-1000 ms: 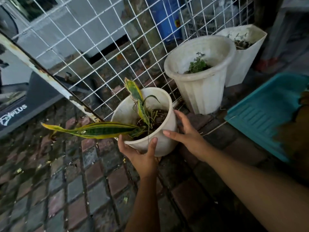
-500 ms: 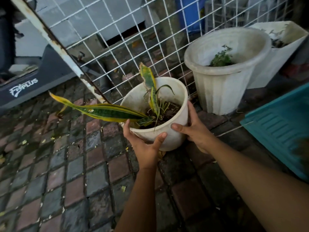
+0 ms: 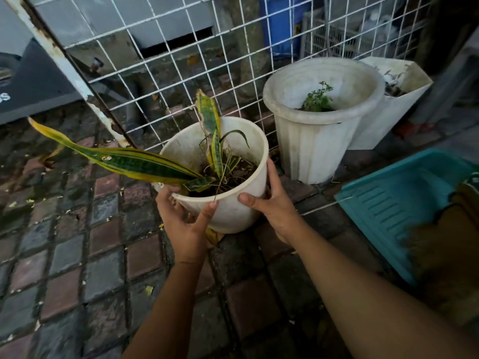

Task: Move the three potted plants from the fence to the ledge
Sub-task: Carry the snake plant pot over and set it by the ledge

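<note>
A small white pot (image 3: pixel 234 208) with a snake plant (image 3: pixel 134 164) stands by the wire fence (image 3: pixel 181 60), tilted toward me. My left hand (image 3: pixel 185 224) grips its near left side, thumb on the rim. My right hand (image 3: pixel 274 206) clasps its right side. Its base looks just off the paving. To the right stands a big ribbed white pot (image 3: pixel 313 143) with a small green herb (image 3: pixel 317 98). Behind that sits a square white pot (image 3: pixel 381 128). No ledge is in view.
A teal plastic tray (image 3: pixel 404 203) lies on the ground at the right, partly under a dark blurred shape (image 3: pixel 445 255). Wet brick paving (image 3: pixel 77 255) spreads left and toward me. A rusty white gate bar (image 3: pixel 64 63) slants down beside the fence.
Both hands have closed tighter around the snake plant pot, and the pot has tipped toward me and risen slightly. My view has moved closer and to the left.
</note>
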Demonstrator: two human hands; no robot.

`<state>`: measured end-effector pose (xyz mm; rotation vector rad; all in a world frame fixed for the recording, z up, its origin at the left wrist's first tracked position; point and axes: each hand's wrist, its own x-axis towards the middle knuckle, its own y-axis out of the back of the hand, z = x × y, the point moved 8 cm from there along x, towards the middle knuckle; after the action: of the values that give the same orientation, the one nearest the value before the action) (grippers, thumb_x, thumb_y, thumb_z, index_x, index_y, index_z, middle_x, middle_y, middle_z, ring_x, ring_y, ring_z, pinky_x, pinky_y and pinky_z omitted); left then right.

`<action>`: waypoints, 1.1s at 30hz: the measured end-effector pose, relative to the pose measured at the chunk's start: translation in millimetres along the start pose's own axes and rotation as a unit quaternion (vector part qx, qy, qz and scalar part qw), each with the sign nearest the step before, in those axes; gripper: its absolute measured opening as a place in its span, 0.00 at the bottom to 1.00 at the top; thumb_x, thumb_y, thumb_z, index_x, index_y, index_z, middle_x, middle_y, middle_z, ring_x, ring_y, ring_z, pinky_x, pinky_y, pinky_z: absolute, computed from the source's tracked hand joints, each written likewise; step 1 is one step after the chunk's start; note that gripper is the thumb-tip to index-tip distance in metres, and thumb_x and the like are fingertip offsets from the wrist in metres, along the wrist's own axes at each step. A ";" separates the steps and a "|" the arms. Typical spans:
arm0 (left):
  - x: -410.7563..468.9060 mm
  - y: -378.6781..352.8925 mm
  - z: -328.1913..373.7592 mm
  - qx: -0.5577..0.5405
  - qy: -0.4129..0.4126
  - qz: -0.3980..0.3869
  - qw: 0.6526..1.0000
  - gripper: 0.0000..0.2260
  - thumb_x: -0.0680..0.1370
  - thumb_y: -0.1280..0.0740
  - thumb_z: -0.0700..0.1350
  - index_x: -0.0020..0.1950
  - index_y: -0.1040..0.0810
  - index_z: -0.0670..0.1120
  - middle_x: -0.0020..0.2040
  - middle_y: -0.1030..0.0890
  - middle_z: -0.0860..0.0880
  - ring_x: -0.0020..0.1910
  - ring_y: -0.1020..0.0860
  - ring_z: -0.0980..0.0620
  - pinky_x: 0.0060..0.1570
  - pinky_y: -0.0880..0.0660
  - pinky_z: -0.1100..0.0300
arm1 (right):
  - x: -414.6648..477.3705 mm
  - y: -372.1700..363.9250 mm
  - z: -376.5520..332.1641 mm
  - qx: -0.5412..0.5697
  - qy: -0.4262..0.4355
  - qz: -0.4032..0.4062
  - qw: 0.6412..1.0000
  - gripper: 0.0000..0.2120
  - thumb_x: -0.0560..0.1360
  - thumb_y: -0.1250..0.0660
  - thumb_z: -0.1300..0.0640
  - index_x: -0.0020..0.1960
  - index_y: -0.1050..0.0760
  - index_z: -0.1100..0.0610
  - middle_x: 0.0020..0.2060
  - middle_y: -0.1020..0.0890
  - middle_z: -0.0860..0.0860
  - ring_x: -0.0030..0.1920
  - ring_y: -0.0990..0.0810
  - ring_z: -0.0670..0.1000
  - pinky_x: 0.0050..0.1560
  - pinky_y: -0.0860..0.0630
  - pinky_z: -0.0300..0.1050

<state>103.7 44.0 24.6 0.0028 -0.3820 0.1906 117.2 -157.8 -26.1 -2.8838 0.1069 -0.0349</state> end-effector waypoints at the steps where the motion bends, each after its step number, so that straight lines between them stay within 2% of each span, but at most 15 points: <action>1: -0.3 0.3 0.3 0.000 0.002 -0.005 1.000 0.27 0.68 0.23 0.50 0.61 0.33 0.53 0.59 0.29 0.51 0.58 0.24 0.42 0.57 0.23 0.39 | -1.3 0.4 1.2 0.000 -0.002 -0.002 1.000 0.54 0.60 0.16 0.48 0.78 0.40 0.33 0.77 0.30 0.43 0.74 0.28 0.41 0.68 0.23 0.42; 4: -1.2 1.5 2.0 -0.006 0.008 -0.008 1.000 0.27 0.66 0.23 0.50 0.59 0.33 0.53 0.57 0.30 0.51 0.53 0.25 0.48 0.50 0.25 0.49 | -4.4 2.7 4.0 0.001 -0.007 -0.001 1.000 0.58 0.59 0.16 0.49 0.82 0.43 0.38 0.80 0.33 0.45 0.78 0.32 0.47 0.76 0.27 0.53; 6: -0.9 2.8 5.2 -0.001 0.013 -0.008 1.000 0.29 0.65 0.23 0.50 0.59 0.33 0.47 0.56 0.31 0.44 0.50 0.26 0.47 0.46 0.26 0.49 | -5.8 2.9 3.2 -0.001 -0.010 -0.003 1.000 0.59 0.59 0.16 0.49 0.83 0.43 0.40 0.80 0.33 0.45 0.79 0.32 0.48 0.76 0.27 0.55; 8: 0.9 3.6 9.0 0.000 0.014 -0.012 1.000 0.31 0.64 0.22 0.50 0.59 0.33 0.42 0.56 0.33 0.42 0.51 0.28 0.46 0.47 0.28 0.47 | -8.0 4.6 1.7 -0.019 -0.009 -0.002 1.000 0.58 0.60 0.16 0.48 0.83 0.43 0.39 0.80 0.33 0.44 0.78 0.32 0.48 0.73 0.25 0.49; 10: 2.9 4.3 13.6 -0.011 0.018 -0.014 1.000 0.29 0.63 0.22 0.49 0.57 0.32 0.45 0.56 0.33 0.43 0.50 0.28 0.46 0.47 0.28 0.47 | -10.8 7.2 -1.6 -0.032 -0.005 0.001 0.999 0.58 0.59 0.16 0.46 0.82 0.43 0.37 0.80 0.34 0.44 0.79 0.33 0.48 0.71 0.24 0.44; 13: 12.4 7.9 34.8 -0.041 -0.003 -0.007 0.999 0.24 0.65 0.22 0.47 0.55 0.30 0.49 0.55 0.32 0.43 0.49 0.24 0.56 0.47 0.24 0.57 | -10.7 0.8 -26.2 -0.085 0.028 0.021 0.996 0.57 0.56 0.16 0.41 0.77 0.43 0.26 0.76 0.37 0.44 0.78 0.36 0.49 0.76 0.29 0.51; 15: 27.4 13.1 59.9 -0.057 -0.011 -0.007 0.998 0.21 0.68 0.24 0.46 0.55 0.31 0.50 0.54 0.31 0.45 0.47 0.24 0.62 0.46 0.24 0.62 | -5.7 -17.1 -61.5 -0.115 0.052 0.033 0.991 0.54 0.55 0.18 0.38 0.71 0.45 0.19 0.70 0.39 0.40 0.75 0.37 0.49 0.76 0.31 0.48; 17: 46.7 17.2 95.8 -0.062 -0.013 -0.019 0.998 0.19 0.72 0.27 0.45 0.56 0.33 0.52 0.53 0.30 0.51 0.48 0.25 0.62 0.46 0.25 0.61 | 2.6 -38.9 -106.2 -0.125 0.072 0.037 0.989 0.53 0.55 0.18 0.37 0.70 0.46 0.18 0.67 0.40 0.38 0.73 0.36 0.48 0.73 0.30 0.43; 19: 69.0 25.0 142.2 -0.065 -0.011 -0.028 0.997 0.18 0.74 0.28 0.45 0.57 0.33 0.54 0.53 0.30 0.53 0.48 0.27 0.58 0.46 0.28 0.56 | 12.5 -64.2 -158.2 -0.126 0.094 0.030 0.987 0.54 0.56 0.19 0.38 0.73 0.45 0.24 0.71 0.39 0.44 0.74 0.35 0.47 0.74 0.29 0.44; 20: 80.8 31.6 170.4 -0.064 -0.018 -0.028 0.997 0.18 0.74 0.28 0.44 0.57 0.33 0.54 0.53 0.29 0.54 0.48 0.27 0.58 0.46 0.28 0.55 | 17.2 -79.2 -185.2 -0.117 0.103 0.021 0.988 0.54 0.56 0.18 0.39 0.74 0.45 0.26 0.74 0.38 0.48 0.77 0.36 0.49 0.75 0.28 0.50; 23: 112.4 57.3 266.4 -0.049 -0.048 0.001 0.998 0.18 0.74 0.26 0.44 0.57 0.31 0.56 0.52 0.27 0.59 0.47 0.26 0.63 0.45 0.26 0.64 | 25.0 -130.9 -271.2 -0.103 0.107 -0.032 0.988 0.58 0.55 0.17 0.39 0.77 0.46 0.32 0.80 0.42 0.51 0.81 0.39 0.53 0.77 0.29 0.62; 25: 134.9 73.6 336.3 -0.050 -0.049 0.021 0.997 0.19 0.72 0.23 0.45 0.56 0.29 0.58 0.54 0.27 0.54 0.48 0.23 0.62 0.46 0.23 0.66 | 24.0 -169.1 -333.5 -0.085 0.103 -0.076 0.988 0.63 0.54 0.15 0.35 0.80 0.48 0.35 0.82 0.42 0.49 0.82 0.38 0.51 0.76 0.28 0.59; 28: 167.3 97.0 447.0 -0.026 -0.049 0.028 0.998 0.20 0.72 0.25 0.41 0.56 0.28 0.58 0.55 0.24 0.57 0.50 0.21 0.62 0.50 0.21 0.65 | 13.5 -229.2 -430.9 -0.014 0.094 -0.146 0.985 0.59 0.60 0.16 0.41 0.81 0.48 0.37 0.82 0.38 0.46 0.80 0.33 0.45 0.71 0.24 0.48; 31: 191.7 127.6 568.4 -0.006 -0.042 0.075 0.996 0.19 0.72 0.23 0.47 0.55 0.26 0.63 0.57 0.25 0.52 0.51 0.22 0.58 0.51 0.21 0.58 | -5.2 -284.2 -546.9 -0.041 0.089 -0.145 0.985 0.61 0.57 0.16 0.34 0.80 0.47 0.36 0.82 0.39 0.52 0.81 0.35 0.53 0.75 0.27 0.60; 33: 205.1 148.1 658.3 0.021 -0.029 0.098 0.995 0.16 0.74 0.23 0.58 0.56 0.26 0.66 0.60 0.29 0.45 0.52 0.23 0.55 0.51 0.23 0.51 | -15.0 -328.6 -636.4 -0.066 0.104 -0.172 0.977 0.63 0.53 0.19 0.27 0.80 0.46 0.40 0.81 0.39 0.57 0.81 0.37 0.58 0.77 0.31 0.64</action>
<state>19.2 201.9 706.7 0.0117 -0.4354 0.3929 104.0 0.2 672.5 -2.9850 -0.3663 -0.4090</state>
